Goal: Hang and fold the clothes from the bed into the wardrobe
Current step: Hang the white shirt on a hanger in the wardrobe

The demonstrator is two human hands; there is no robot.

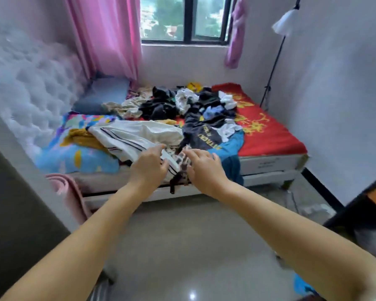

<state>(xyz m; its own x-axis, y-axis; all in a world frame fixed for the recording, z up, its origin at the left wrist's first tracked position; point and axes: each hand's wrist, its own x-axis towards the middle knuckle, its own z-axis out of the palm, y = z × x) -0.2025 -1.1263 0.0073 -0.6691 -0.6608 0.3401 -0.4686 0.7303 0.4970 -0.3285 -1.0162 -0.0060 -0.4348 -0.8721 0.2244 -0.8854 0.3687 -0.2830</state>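
Note:
A heap of mixed clothes covers the bed, which has a red sheet. At the near edge lie a white garment with dark stripes, a brown-and-white patterned piece and a dark shirt with yellow lettering. Both my arms stretch toward that edge. My left hand reaches the striped garment's hem, fingers slightly curved. My right hand hovers over the patterned piece with fingers extended. Whether either hand touches cloth is unclear. The wardrobe does not show plainly.
A tufted white headboard stands at left, with a grey pillow and a colourful blanket. A pink rolled mat leans by the bed. A dark stand rises by the right wall; dark furniture sits at right.

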